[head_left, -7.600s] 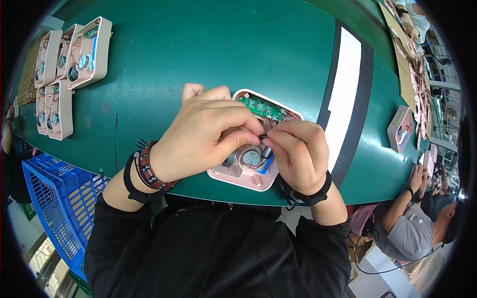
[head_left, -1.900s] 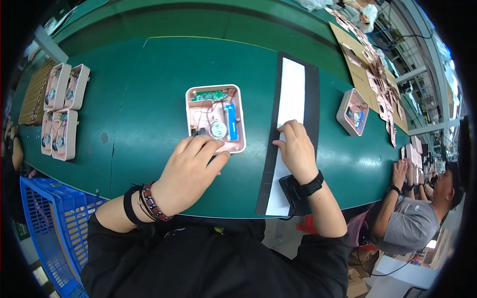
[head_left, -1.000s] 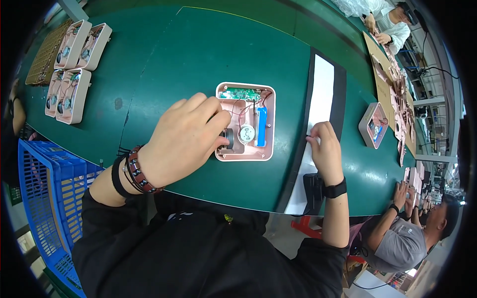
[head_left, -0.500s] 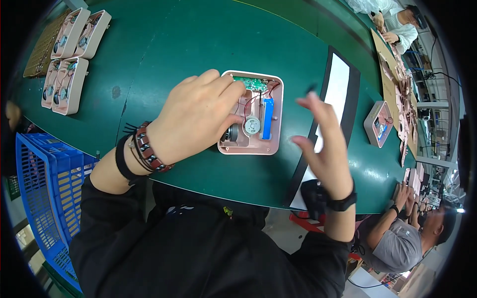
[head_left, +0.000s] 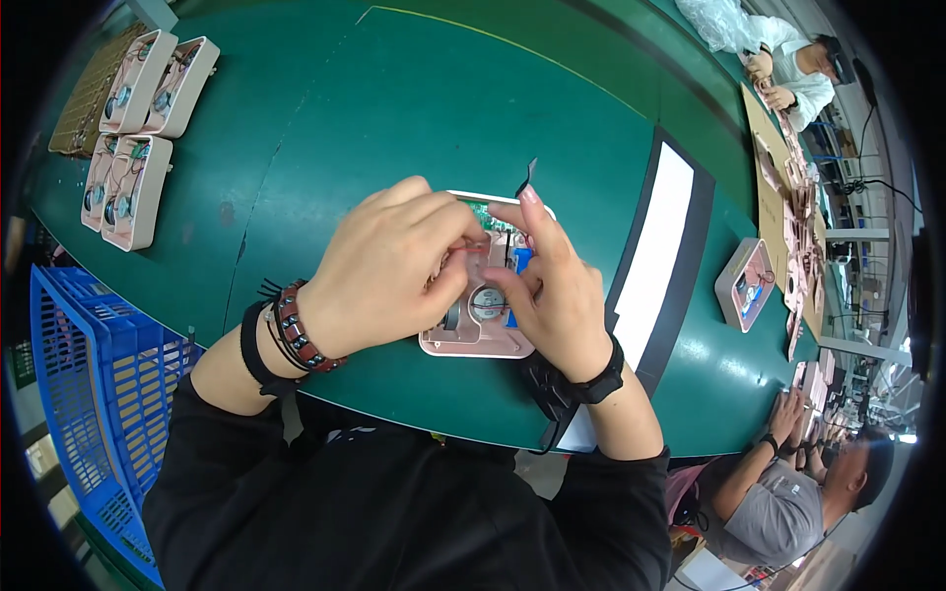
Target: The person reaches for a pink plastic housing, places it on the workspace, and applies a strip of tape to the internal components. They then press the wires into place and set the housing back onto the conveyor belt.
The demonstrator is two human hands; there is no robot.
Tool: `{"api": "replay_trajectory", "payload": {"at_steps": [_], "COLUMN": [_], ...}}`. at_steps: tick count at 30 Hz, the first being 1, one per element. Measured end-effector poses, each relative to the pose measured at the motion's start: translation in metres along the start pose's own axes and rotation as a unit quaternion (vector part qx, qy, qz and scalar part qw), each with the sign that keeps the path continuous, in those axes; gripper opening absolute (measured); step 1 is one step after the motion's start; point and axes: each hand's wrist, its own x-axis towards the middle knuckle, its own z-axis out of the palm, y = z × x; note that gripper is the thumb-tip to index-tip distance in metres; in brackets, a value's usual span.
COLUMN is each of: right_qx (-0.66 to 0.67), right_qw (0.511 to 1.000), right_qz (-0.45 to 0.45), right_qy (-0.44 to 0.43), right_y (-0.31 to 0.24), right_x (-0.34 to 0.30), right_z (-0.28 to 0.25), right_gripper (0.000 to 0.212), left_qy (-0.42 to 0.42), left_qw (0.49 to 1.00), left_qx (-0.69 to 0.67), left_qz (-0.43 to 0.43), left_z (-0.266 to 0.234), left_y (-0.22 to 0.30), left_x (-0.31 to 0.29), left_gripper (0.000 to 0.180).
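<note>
A pink plastic housing (head_left: 479, 349) lies on the green table in front of me, its inside facing up. My left hand (head_left: 399, 266) is closed over its left side, thumb and forefinger pinched on a thin red wire (head_left: 473, 250). From the right, my right hand (head_left: 557, 295) reaches in, thumb over the housing and forefinger raised. A small black strip (head_left: 528, 175) clings at that raised fingertip. Between the hands show a green circuit board (head_left: 481, 212), a round silver part (head_left: 487, 302) and a blue battery (head_left: 523, 260), partly covered by my fingers.
Several similar pink housings (head_left: 138, 197) with wired parts stand at the far left, beside a blue plastic crate (head_left: 118, 364). To the right lie a white strip with black borders (head_left: 652, 227) and another pink housing (head_left: 746, 286). Two people work along the right side.
My right hand has moved left over the housing, bringing the black strip along. My left hand now pinches the red wire. The housing appears lower in view.
</note>
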Motion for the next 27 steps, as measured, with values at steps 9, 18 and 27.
{"api": "replay_trajectory", "payload": {"at_steps": [9, 18, 27], "right_qx": [0.025, 0.018, -0.023], "right_qw": [1.000, 0.999, 0.999], "right_qz": [0.002, 0.033, 0.033], "right_qy": [0.003, -0.035, 0.013], "right_y": [-0.005, -0.006, -0.011], "right_x": [0.005, 0.006, 0.005], "right_z": [-0.005, -0.011, -0.006], "right_gripper": [0.074, 0.070, 0.068], "left_qy": [-0.022, -0.026, -0.007], "left_qw": [0.997, 0.999, 0.995], "left_qx": [-0.075, 0.018, 0.082], "left_qz": [-0.010, 0.043, 0.064], "left_z": [0.002, 0.007, 0.011], "left_y": [-0.001, -0.001, 0.004], "left_x": [0.000, 0.000, -0.003], "left_gripper": [0.013, 0.013, 0.012]}}
